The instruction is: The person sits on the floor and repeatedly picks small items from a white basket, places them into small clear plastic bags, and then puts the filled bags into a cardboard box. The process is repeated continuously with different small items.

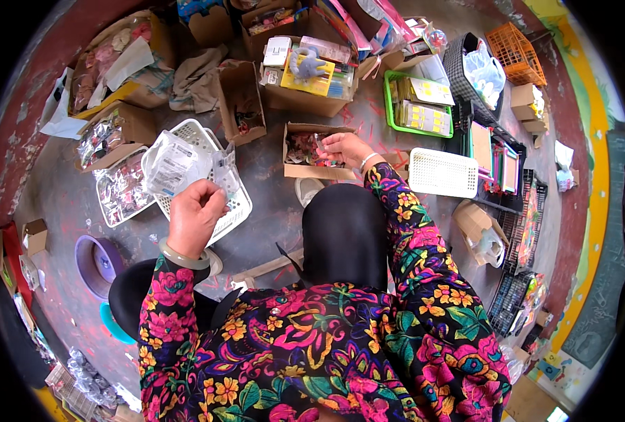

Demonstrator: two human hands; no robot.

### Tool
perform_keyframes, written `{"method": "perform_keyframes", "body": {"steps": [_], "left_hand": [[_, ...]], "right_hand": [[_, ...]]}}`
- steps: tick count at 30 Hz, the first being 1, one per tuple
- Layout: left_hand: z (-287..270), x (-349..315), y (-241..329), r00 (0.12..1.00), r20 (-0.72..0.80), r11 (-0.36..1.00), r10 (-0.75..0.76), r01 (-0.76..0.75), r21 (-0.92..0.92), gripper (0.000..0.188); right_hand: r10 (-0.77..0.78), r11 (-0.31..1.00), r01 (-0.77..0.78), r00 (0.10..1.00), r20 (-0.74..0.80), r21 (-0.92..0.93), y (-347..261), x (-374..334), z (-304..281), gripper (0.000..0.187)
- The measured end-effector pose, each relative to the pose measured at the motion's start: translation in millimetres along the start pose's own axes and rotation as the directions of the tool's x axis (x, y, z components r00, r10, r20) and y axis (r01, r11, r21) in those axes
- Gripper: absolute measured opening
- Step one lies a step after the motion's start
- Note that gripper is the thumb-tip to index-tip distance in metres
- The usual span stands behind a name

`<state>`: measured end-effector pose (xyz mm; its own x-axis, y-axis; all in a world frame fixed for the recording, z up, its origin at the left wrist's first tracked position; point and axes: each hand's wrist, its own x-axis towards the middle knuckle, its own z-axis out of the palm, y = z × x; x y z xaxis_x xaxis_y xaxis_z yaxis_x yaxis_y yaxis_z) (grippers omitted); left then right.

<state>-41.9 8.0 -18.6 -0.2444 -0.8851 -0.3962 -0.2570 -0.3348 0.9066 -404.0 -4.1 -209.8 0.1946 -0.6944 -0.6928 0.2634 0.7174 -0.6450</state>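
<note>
- Cardboard box (317, 171), small and open-topped, stands on the floor ahead of the person, filled with small colourful pieces (302, 150).
- Right hand (344, 148) is over the right part of this box, fingertips drawn together around a small greyish item (320, 143); it is too small to identify, and whether it is firmly gripped cannot be told.
- Left hand (198, 214) is curled, thumb against the bent fingers, above the near edge of a white plastic basket (242, 211); whether anything is pinched there cannot be told.
- Clear plastic bags (176, 167) lie in that basket, and another clear bag (225, 169) is just beyond the left fingers.
- Left of the basket, a second white basket (112, 222) holds shiny bagged pieces; nearer the person stands a purple basin (87, 264).
- Beyond the small box, a larger carton (302, 99) carries a grey animal-shaped ring toy (307, 65).
- Right of the right hand are a white perforated basket (442, 172) and, farther away, a green tray (418, 131) of flat packets.
</note>
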Motion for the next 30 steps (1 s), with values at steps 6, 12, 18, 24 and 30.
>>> {"method": "perform_keyframes", "body": {"steps": [6, 12, 18, 24, 30], "left_hand": [[-4, 1, -1, 0.999, -0.008, 0.999, 0.042, -0.042, 0.034, 0.013], [-4, 6, -4, 0.996, -0.020, 0.997, 0.083, -0.083, 0.009, 0.015], [-9, 3, -6, 0.997, -0.027, 0.996, 0.077, -0.078, -0.051, 0.017], [-1, 7, 0, 0.990, 0.019, 0.988, 0.141, -0.142, 0.061, 0.016], [-7, -1, -4, 0.997, -0.020, 0.994, 0.073, -0.071, 0.084, 0.015]], "right_hand": [[-0.146, 0.989, 0.142, 0.982, 0.116, 0.041, -53, -50, 49, 0.019], [-0.379, 0.925, 0.363, 0.897, 0.229, 0.109, -114, -98, 106, 0.017], [-0.269, 0.959, 0.275, 0.959, 0.090, -0.064, -103, -72, 98, 0.016], [-0.287, 0.733, 0.205, 0.958, -0.023, -0.649, 23, 25, -40, 0.012], [-0.099, 0.106, 0.037, 0.995, 0.027, -0.994, 23, 48, -17, 0.026]]}}
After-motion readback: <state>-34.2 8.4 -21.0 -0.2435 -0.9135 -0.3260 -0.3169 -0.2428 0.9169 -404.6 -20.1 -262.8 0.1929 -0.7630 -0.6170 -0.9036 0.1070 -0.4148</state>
